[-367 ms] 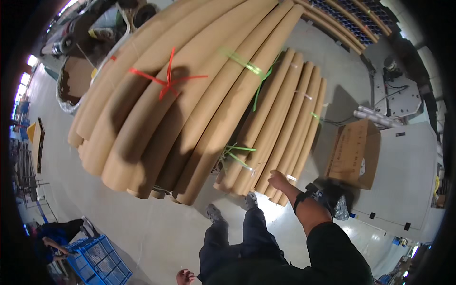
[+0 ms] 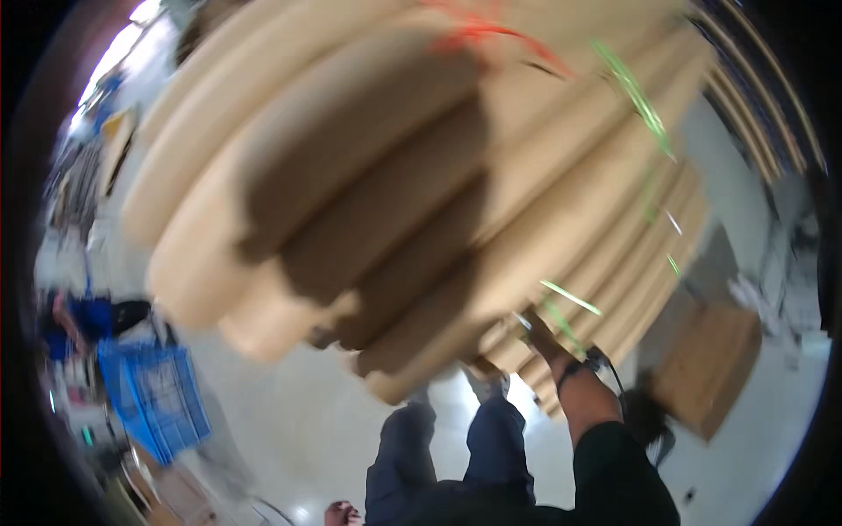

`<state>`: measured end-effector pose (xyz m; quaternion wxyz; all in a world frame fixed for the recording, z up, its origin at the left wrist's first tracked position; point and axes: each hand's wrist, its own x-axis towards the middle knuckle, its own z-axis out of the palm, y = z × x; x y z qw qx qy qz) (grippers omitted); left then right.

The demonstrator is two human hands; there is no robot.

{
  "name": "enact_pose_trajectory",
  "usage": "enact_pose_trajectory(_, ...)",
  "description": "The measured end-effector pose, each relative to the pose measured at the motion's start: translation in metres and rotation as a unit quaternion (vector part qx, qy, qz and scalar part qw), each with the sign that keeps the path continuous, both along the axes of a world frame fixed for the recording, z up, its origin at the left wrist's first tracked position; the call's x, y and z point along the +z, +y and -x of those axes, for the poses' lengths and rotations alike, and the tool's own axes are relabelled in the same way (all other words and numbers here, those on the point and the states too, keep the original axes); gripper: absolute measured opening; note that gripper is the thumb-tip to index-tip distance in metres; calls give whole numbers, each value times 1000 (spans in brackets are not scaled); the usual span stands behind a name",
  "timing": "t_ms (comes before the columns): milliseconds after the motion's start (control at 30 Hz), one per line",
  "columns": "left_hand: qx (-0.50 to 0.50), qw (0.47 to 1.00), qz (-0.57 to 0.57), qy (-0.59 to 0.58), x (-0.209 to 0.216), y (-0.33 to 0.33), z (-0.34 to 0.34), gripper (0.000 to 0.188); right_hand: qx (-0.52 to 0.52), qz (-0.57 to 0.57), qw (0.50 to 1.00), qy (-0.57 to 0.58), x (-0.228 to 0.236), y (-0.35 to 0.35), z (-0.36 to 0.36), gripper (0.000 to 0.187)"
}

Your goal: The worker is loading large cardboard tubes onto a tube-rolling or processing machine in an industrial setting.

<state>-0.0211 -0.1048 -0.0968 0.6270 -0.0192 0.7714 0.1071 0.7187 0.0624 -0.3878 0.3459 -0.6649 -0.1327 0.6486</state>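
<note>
Large brown cardboard tubes (image 2: pixel 526 237), tied with red ribbon (image 2: pixel 487 33) and green ribbon (image 2: pixel 640 96), fill the middle of the view, blurred by motion. To their right lies a bundle of thinner cardboard tubes (image 2: pixel 645 272), with another green tie (image 2: pixel 572 298) round its near end. My right hand (image 2: pixel 537 329) reaches forward to the near end of these thinner tubes, close to that tie. Blur hides its fingers and whether it grips anything. Down at the lower edge, my left hand (image 2: pixel 342 514) hangs beside my leg, fingers loosely curled in, with nothing seen in it.
A brown carton (image 2: pixel 709 373) stands on the floor at the right, with a dark bag (image 2: pixel 645 416) beside it. At the left another person (image 2: pixel 83 324) is next to a blue crate (image 2: pixel 158 394). More long tubes (image 2: pixel 745 105) lie at the far right.
The view has turned, so the tubes look larger and nearer, and the blue crate sits higher. My right hand has gone from the thin tubes' near end towards the green tie.
</note>
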Motion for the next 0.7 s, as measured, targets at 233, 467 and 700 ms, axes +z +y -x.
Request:
enact_pose_trajectory(233,-148,984,-67,77,1,58,-94,34,355,-160,825,-410,-60,24,-56,42)
enact_pose_trajectory(467,-104,971,-167,138,99,35,-137,38,258,-492,723,-410,117,25,91,36)
enact_pose_trajectory(700,127,916,-288,250,201,-3,-176,60,445,5,891,89,385,28,260,14)
